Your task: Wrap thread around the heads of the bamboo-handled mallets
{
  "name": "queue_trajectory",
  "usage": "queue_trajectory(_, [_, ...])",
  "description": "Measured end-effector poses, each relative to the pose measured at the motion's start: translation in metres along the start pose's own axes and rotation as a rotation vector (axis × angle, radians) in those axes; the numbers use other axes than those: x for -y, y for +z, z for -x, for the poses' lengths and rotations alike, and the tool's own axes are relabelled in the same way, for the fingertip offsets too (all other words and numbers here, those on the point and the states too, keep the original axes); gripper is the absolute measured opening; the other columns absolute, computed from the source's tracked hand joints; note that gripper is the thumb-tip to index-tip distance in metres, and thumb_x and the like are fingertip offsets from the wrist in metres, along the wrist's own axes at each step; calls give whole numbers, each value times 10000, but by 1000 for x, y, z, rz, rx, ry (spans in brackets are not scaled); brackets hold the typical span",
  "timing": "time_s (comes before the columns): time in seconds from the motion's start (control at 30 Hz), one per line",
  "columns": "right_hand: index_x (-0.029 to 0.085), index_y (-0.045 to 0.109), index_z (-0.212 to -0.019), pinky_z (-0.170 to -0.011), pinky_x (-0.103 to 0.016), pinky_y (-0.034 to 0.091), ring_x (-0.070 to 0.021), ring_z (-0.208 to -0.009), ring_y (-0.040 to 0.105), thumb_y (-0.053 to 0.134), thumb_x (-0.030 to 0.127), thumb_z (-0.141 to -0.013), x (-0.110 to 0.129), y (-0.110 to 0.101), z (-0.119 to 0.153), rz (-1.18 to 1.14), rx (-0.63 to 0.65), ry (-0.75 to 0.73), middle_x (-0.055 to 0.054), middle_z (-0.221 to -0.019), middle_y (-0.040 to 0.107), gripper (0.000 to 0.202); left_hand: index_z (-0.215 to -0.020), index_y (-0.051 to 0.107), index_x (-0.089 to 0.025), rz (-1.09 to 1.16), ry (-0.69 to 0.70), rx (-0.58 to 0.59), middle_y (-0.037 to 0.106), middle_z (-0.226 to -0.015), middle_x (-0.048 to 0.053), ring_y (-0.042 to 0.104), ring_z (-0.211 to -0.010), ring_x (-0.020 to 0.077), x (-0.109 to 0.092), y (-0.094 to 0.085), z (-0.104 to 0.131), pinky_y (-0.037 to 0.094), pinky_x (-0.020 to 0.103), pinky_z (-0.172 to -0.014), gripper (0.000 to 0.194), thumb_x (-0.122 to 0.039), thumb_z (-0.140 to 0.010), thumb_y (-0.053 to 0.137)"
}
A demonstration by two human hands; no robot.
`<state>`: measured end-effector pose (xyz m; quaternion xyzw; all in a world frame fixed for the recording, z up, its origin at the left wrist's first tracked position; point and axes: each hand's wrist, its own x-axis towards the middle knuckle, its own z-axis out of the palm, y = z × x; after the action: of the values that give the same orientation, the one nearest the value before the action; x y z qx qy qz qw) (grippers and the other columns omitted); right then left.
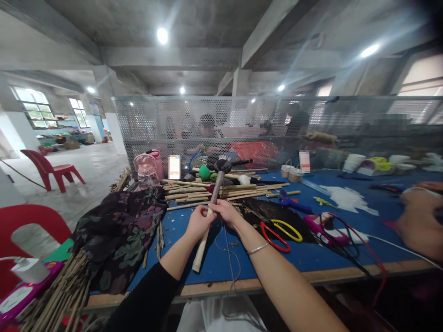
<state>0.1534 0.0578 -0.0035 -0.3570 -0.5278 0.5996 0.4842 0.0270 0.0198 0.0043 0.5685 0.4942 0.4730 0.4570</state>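
Note:
Both hands meet over the middle of the table on a pale wooden stick (200, 258), whose upper part is grey-brown and points away from me. My left hand (200, 220) is closed round the pale part, thumb and fingers pinched near the colour change. Right beside it, my right hand (224, 213) grips the same stick with its fingers curled at the lower end of the grey part. A thin grey string (228, 249) hangs below the hands and loops on the blue tabletop. Whether the fingers also pinch the string is hidden.
Scissors with red and yellow handles (275, 243) lie to the right, near a purple power strip (325, 230). Bamboo-like sticks (187, 190) spread behind my hands. Dark patterned cloth (121, 230) covers the left edge. A perforated metal screen (187, 122) stands behind; another person's arm (422, 216) reaches in right.

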Motion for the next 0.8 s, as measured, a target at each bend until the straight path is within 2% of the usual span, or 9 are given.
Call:
queue_trajectory(0.1, [119,545,-711,-454,-190,349,-80,-499,487,732,398,-577,0,1,0,-17,28,-15,-1,-602,574,362,-747,533,-156,7,60,-50,550,-545,-39,466,-390,59,-4,0,2,361,158,-380,214,-229,-603,673])
queue_trajectory(0.2, [137,541,-773,-356,-168,225,-44,-390,392,696,414,-629,6,0,5,-53,63,4,33,-547,529,349,-772,533,-147,174,-3,38,571,-581,-16,487,-398,68,-10,1,4,375,167,-375,263,-333,-634,656])
queue_trajectory(0.3, [152,536,-841,-328,-172,110,-40,-336,330,676,430,-648,12,-3,9,-73,92,35,65,-478,462,366,-784,532,-136,288,-21,126,597,-630,12,497,-393,68,-13,1,4,381,170,-370,325,-435,-675,600])
queue_trajectory(0.43, [154,503,-697,-324,-187,87,-28,-295,223,679,413,-645,9,-6,7,1,74,31,103,-382,335,318,-754,531,-136,224,-130,214,599,-607,22,483,-371,67,-10,-1,2,375,169,-358,333,-467,-720,537])
queue_trajectory(0.5, [149,490,-643,-327,-191,114,-24,-301,233,691,400,-628,5,-6,6,51,37,38,94,-386,360,322,-773,532,-147,123,-122,172,584,-578,2,468,-356,64,-7,-3,2,351,161,-338,324,-465,-713,556])
queue_trajectory(0.6, [127,526,-666,-369,-186,230,-47,-379,379,707,402,-599,1,-4,4,27,32,34,37,-486,498,336,-809,524,-165,11,-21,56,560,-550,-35,458,-355,59,-3,-5,2,324,145,-325,310,-388,-643,662])
queue_trajectory(0.67, [114,541,-687,-410,-184,284,-62,-449,445,720,398,-582,1,-2,5,-7,41,10,7,-559,551,351,-798,520,-166,1,-2,38,549,-538,-45,466,-365,60,-4,-6,2,329,142,-332,310,-326,-605,702])
queue_trajectory(0.73, [118,536,-699,-391,-175,257,-49,-425,416,715,405,-593,3,-1,5,-11,47,-2,17,-547,541,354,-772,516,-159,60,-19,50,549,-542,-39,472,-369,60,-6,-5,1,339,147,-339,290,-327,-614,693])
queue_trajectory(0.8, [131,524,-732,-345,-169,166,-27,-354,316,683,427,-633,6,0,6,-5,72,17,41,-498,508,350,-742,509,-149,166,-41,86,564,-566,-18,475,-371,60,-7,-4,0,351,156,-347,283,-380,-654,648])
